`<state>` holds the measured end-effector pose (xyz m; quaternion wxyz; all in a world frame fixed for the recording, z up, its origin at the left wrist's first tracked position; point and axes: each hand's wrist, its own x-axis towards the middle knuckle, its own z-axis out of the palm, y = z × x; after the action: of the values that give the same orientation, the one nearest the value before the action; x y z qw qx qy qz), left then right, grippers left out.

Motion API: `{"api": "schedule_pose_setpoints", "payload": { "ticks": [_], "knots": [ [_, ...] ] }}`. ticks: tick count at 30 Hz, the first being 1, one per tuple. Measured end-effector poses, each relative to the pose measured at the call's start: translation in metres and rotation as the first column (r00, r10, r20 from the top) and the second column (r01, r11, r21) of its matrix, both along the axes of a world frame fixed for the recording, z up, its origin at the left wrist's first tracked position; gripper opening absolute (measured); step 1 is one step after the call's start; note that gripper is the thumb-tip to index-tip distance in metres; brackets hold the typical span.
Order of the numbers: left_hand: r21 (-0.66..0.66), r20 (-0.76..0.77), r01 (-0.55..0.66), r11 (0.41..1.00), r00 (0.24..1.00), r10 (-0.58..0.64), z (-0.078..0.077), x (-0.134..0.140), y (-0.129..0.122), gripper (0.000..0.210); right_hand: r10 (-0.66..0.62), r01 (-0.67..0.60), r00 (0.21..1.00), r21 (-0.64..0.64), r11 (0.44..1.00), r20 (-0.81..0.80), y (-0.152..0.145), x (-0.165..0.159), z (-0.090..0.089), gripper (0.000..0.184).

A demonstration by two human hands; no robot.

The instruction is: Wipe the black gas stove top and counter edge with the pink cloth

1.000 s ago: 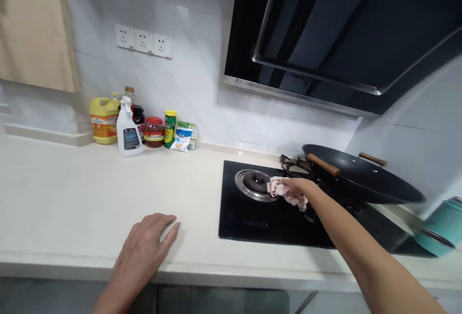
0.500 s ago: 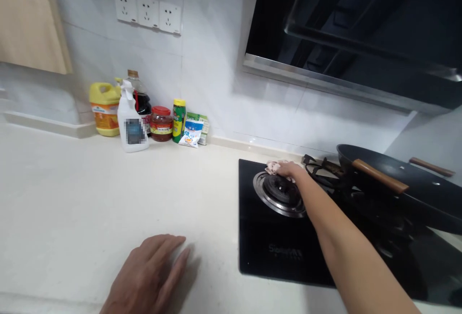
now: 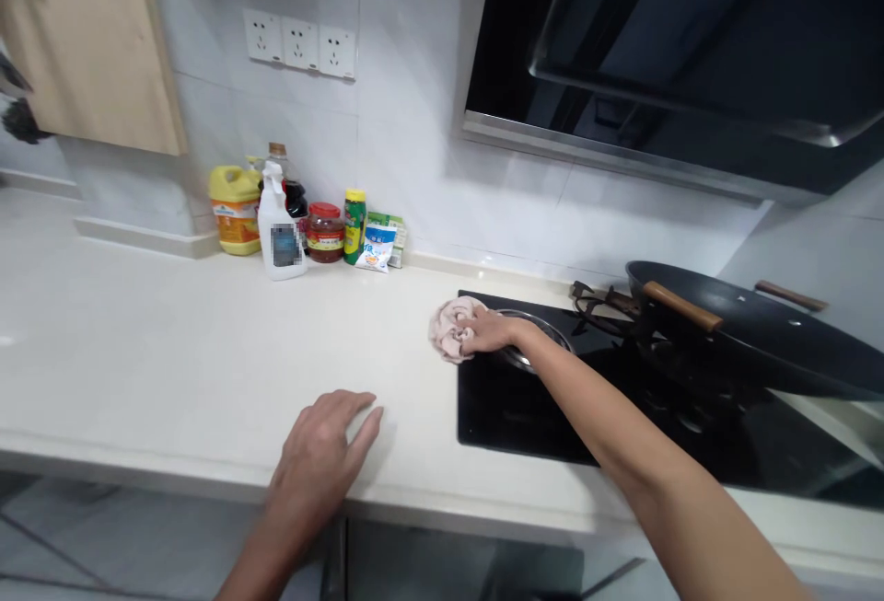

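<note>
My right hand [image 3: 492,329] presses on a bunched, pale pink cloth [image 3: 452,329], its fingers closed around it. The cloth lies across the left edge of the black gas stove [image 3: 515,417], partly on the white countertop [image 3: 207,343]. Behind my right wrist is the steel burner ring [image 3: 552,334], partly hidden by the arm. My left hand [image 3: 328,440] rests near the counter's front edge, left of the stove. Its thumb and fingers are apart and nothing is in it.
A black wok [image 3: 732,316] with wooden handles sits on the stove's right side. Along the wall stand a yellow jug [image 3: 235,214], a white spray bottle [image 3: 280,233], a red-lidded jar [image 3: 324,235], a green shaker [image 3: 354,228] and a small packet [image 3: 377,248]. A range hood [image 3: 656,58] hangs above.
My right hand has moved the cloth left, from the back of the burner to the stove's left edge. The view has shifted, and more of the counter front now shows.
</note>
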<state>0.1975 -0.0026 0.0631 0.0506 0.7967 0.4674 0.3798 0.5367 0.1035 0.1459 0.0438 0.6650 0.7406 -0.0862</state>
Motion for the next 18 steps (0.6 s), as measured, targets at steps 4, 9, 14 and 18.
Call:
{"api": "schedule_pose_setpoints", "payload": {
  "ticks": [4, 9, 14, 18],
  "knots": [
    [-0.054, -0.064, -0.010, 0.999, 0.998, 0.007, 0.010, 0.002, -0.007, 0.038, 0.091, -0.095, 0.993, -0.058, 0.994, -0.072, -0.078, -0.022, -0.002, 0.097],
    [-0.049, -0.132, -0.024, 0.999, 0.991, 0.017, 0.014, 0.003, -0.008, 0.037, 0.099, -0.082, 0.990, 0.161, 0.984, -0.101, -0.156, -0.049, -0.016, 0.073],
    [-0.026, -0.151, -0.014, 1.000, 0.989, 0.010, 0.011, 0.001, -0.003, 0.039, 0.054, -0.031, 0.998, 0.420, 0.907, -0.042, -0.195, -0.063, -0.041, 0.041],
    [-0.021, -0.135, -0.006, 1.000, 0.991, 0.003, 0.009, -0.002, 0.006, 0.041, 0.028, -0.017, 1.000, 0.509, 0.861, -0.013, -0.220, -0.044, -0.059, 0.023]
  ]
}}
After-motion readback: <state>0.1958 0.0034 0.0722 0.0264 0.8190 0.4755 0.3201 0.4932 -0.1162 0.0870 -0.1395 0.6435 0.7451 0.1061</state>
